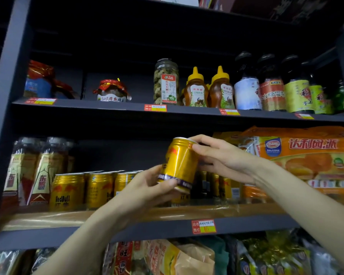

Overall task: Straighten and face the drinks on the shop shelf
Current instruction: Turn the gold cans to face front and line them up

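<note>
Both hands grip a tilted gold can [179, 163], probably Red Bull: left hand [147, 187] at its base, right hand [218, 155] at its top, above "RedBull" cans [67, 192] on the shelf [147, 229].

I see dark grey metal shelving [127, 108] | upright post [6, 96] at left | dim black back panel [117, 155] | yellow-red price tags [203, 226] on shelf edges
</note>
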